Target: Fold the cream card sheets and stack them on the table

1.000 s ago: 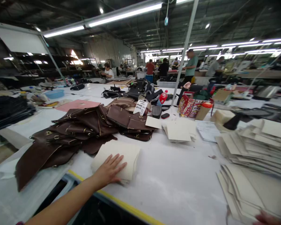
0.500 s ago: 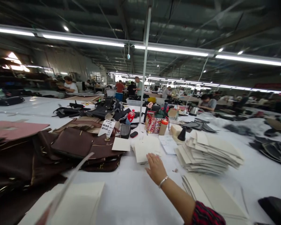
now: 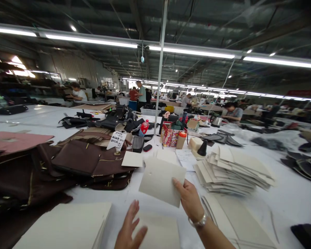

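Note:
My right hand (image 3: 191, 200) grips a pale, square-cornered board sheet (image 3: 158, 180) by its right edge, thumb on top. The sheet is tilted above the white table. My left hand (image 3: 131, 228) is spread, its fingers apart and slightly blurred, with nothing in it. Just right of that hand, another pale board (image 3: 162, 230) lies low in the view, partly hidden by the fingers. Behind the held sheet, more pale board (image 3: 167, 156) shows on the table. A small square board (image 3: 132, 159) lies left of it.
Brown leather bags (image 3: 80, 159) fill the left side, with a handwritten tag (image 3: 116, 140). A pale board stack (image 3: 64, 224) lies front left, and a tall uneven stack (image 3: 230, 169) stands right. Farther back are a bottle (image 3: 144, 128), a cup (image 3: 181, 140) and a pole (image 3: 159, 76).
My right hand has lifted a board sheet from the small pile and drawn it nearer. My left hand has come into view. The blurred thin strip at lower left is gone.

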The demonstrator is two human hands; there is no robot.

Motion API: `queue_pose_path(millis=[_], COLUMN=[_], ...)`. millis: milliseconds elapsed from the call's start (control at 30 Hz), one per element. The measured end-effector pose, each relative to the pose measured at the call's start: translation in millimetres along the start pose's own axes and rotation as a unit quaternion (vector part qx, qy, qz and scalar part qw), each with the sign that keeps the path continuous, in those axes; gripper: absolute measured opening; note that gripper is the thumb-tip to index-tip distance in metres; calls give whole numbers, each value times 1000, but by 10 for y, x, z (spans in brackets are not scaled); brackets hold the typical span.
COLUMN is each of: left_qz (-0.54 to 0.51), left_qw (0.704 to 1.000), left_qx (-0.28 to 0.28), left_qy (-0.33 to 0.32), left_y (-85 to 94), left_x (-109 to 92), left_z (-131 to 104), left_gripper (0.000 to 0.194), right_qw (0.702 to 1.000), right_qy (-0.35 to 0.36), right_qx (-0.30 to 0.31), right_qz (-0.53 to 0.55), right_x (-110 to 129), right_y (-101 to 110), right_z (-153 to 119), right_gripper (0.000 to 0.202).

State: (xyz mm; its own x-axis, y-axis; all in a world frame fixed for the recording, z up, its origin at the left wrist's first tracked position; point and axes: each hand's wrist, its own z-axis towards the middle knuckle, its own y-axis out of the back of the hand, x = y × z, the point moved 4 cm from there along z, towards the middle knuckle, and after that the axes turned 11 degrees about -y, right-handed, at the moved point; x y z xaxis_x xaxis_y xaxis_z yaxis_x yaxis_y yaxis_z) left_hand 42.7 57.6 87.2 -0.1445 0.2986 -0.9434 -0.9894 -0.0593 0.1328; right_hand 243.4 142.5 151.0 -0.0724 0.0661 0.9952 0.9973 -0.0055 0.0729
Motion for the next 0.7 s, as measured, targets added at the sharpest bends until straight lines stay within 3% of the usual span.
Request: queue_pose_path(millis=[33, 100, 233, 367, 533, 700], left_qz=[-85, -200, -255, -260, -327, -314], left_qw=[994, 970, 957, 955, 932, 933], left_qx=[-58, -99, -30, -23, 29, -12], left_qy=[39, 93, 137, 143, 156, 175], left_y=[55, 109, 93, 89, 17, 66], left_x=[-68, -239, -522, -626, -699, -605], left_z=[82, 219, 289, 132, -65, -98], left_gripper=[65, 59, 42, 30, 32, 31], right_qw=[995, 973, 948, 946, 946, 949], right_qy=[-46, -122, -194, -213, -212, -198], right_qx=[48, 109, 123, 110, 119, 147], right_qz=[72, 164, 219, 220, 212, 195], right_x=[-16, -61, -164, -203, -188, -167], right_y=[-17, -54, -70, -57, -108, -190], right_z=[-138, -380, -689, -881, -1067, -1124], right_gripper=[38, 37, 34, 36, 35, 32])
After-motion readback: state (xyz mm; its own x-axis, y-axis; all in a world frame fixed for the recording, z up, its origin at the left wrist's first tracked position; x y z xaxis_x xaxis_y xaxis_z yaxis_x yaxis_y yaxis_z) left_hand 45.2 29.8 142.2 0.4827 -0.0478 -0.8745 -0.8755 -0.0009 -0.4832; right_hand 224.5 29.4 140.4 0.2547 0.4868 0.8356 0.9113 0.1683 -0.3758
